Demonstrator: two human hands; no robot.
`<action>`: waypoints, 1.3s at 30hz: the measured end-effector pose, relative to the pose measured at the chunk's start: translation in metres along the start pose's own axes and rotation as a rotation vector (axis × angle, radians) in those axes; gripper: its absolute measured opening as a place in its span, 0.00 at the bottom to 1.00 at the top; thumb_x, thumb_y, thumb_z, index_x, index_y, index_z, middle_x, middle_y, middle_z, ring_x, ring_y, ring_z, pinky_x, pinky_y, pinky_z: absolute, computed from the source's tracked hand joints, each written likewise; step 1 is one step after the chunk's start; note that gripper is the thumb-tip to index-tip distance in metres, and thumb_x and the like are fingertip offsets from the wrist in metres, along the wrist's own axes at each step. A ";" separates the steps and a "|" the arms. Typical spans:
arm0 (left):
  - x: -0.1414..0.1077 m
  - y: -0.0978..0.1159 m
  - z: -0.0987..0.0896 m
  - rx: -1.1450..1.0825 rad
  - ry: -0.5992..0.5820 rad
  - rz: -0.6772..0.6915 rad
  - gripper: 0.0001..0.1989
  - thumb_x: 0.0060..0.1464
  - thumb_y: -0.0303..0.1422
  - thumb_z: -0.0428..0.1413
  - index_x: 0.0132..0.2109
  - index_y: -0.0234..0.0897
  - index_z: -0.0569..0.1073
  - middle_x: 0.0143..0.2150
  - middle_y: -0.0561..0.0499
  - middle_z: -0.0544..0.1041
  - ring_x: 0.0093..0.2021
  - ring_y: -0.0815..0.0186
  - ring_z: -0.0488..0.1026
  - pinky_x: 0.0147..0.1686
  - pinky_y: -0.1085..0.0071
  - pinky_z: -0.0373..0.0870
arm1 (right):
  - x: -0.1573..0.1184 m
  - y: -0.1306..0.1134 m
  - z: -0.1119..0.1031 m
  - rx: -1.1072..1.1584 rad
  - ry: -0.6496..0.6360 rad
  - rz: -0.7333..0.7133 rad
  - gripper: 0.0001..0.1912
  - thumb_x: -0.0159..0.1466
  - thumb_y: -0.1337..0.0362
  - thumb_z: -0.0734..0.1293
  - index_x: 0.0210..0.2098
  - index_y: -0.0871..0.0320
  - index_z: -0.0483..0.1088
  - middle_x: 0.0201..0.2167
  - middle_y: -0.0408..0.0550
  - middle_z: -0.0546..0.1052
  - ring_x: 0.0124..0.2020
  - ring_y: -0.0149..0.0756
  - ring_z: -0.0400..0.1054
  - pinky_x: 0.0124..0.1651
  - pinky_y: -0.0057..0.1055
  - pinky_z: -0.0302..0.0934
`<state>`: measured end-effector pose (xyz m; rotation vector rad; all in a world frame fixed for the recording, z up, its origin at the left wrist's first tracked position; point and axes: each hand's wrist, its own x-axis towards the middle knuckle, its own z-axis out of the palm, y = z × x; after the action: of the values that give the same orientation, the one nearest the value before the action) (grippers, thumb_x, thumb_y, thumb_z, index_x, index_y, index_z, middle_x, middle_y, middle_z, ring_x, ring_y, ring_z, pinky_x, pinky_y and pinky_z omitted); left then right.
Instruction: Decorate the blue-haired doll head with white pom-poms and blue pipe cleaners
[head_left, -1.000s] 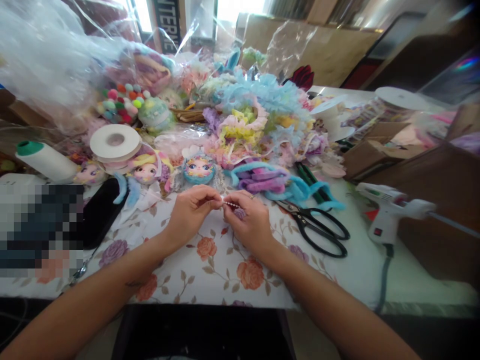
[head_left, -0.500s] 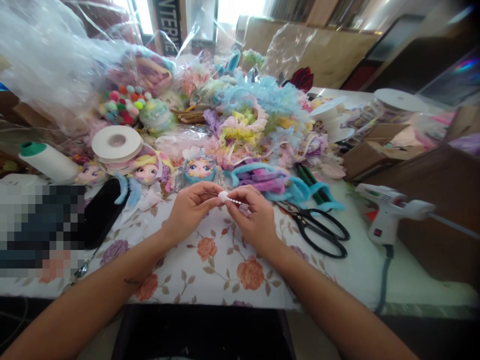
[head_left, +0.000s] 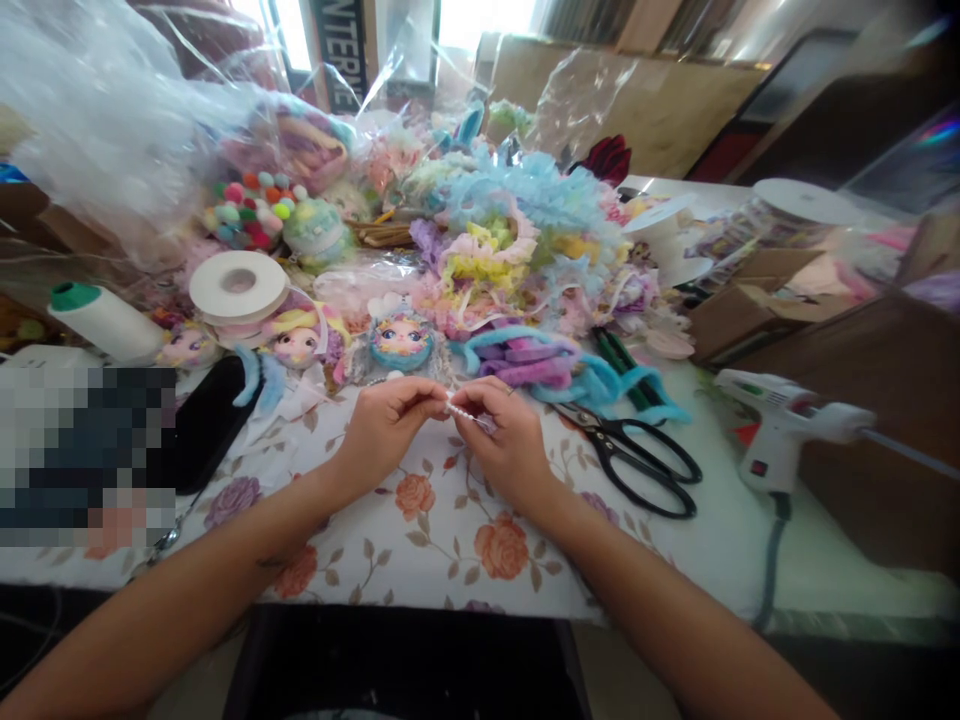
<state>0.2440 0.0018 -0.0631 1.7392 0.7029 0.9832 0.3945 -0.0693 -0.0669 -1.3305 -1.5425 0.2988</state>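
Both hands meet above the flowered tablecloth [head_left: 457, 490], in front of the doll heads. A short string of small white beads [head_left: 460, 411] stretches between their fingertips. My left hand [head_left: 394, 425] is closed, thumb and forefinger pinching the bead string's left end. The fingers of my right hand [head_left: 502, 430] pinch its other end and partly hide it. Just behind my left knuckles sits a doll head [head_left: 401, 338] with blue trim and grey curls. Black-handled scissors [head_left: 637, 455] lie to the right of my right hand.
At right stands a white glue gun [head_left: 780, 420] beside a cardboard box [head_left: 862, 400]. Fuzzy blue and purple strips [head_left: 525, 357] lie behind my right hand. A ribbon roll [head_left: 240, 285], thread cone [head_left: 105, 318] and black phone-like slab [head_left: 206, 425] are at left. Ruffled trims [head_left: 517, 210] pile up behind.
The white piece between my fingertips is no longer visible there; the bead string now shows between them. My left fingers have curled in more. The view has shifted slightly.
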 end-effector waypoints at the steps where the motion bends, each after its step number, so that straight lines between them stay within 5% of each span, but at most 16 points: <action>1: 0.000 0.001 0.000 -0.025 0.000 -0.027 0.03 0.54 0.31 0.60 0.35 0.36 0.78 0.29 0.51 0.80 0.31 0.67 0.77 0.35 0.72 0.74 | 0.000 0.000 0.000 0.007 0.001 0.011 0.03 0.62 0.70 0.65 0.34 0.56 0.70 0.31 0.45 0.73 0.32 0.32 0.67 0.36 0.29 0.64; 10: 0.003 0.004 0.000 -0.262 -0.013 -0.198 0.10 0.47 0.34 0.66 0.37 0.34 0.78 0.29 0.50 0.80 0.29 0.69 0.74 0.28 0.75 0.71 | 0.003 -0.001 -0.002 0.156 0.029 0.207 0.04 0.63 0.62 0.69 0.35 0.56 0.73 0.31 0.45 0.76 0.29 0.32 0.70 0.32 0.28 0.65; 20: 0.002 0.003 0.001 -0.238 0.013 -0.169 0.08 0.45 0.33 0.67 0.31 0.34 0.80 0.29 0.50 0.81 0.29 0.67 0.76 0.32 0.71 0.74 | 0.004 0.005 -0.003 0.043 -0.006 -0.005 0.05 0.64 0.65 0.67 0.31 0.55 0.73 0.29 0.45 0.75 0.31 0.34 0.69 0.36 0.30 0.65; 28: 0.005 0.001 0.000 -0.392 0.016 -0.210 0.15 0.45 0.35 0.68 0.40 0.35 0.77 0.35 0.48 0.80 0.34 0.66 0.77 0.34 0.73 0.74 | 0.005 0.002 -0.005 0.332 0.000 0.281 0.10 0.62 0.59 0.70 0.42 0.54 0.74 0.34 0.45 0.77 0.32 0.33 0.71 0.33 0.29 0.66; 32: 0.005 -0.001 0.000 -0.360 -0.022 -0.186 0.12 0.48 0.36 0.66 0.39 0.35 0.79 0.35 0.48 0.80 0.33 0.67 0.76 0.32 0.73 0.73 | 0.006 0.002 -0.005 0.363 -0.014 0.291 0.07 0.60 0.60 0.72 0.38 0.54 0.76 0.36 0.45 0.78 0.35 0.33 0.72 0.37 0.30 0.68; 39: 0.000 0.002 0.001 -0.173 0.075 -0.062 0.09 0.49 0.35 0.65 0.39 0.37 0.80 0.35 0.49 0.78 0.33 0.67 0.75 0.33 0.73 0.75 | 0.004 -0.005 -0.002 0.531 0.019 0.427 0.13 0.55 0.57 0.76 0.36 0.56 0.74 0.30 0.46 0.79 0.29 0.34 0.74 0.32 0.30 0.70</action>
<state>0.2453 0.0006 -0.0613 1.5290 0.6942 1.0399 0.3940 -0.0686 -0.0604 -1.2087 -1.0440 0.8941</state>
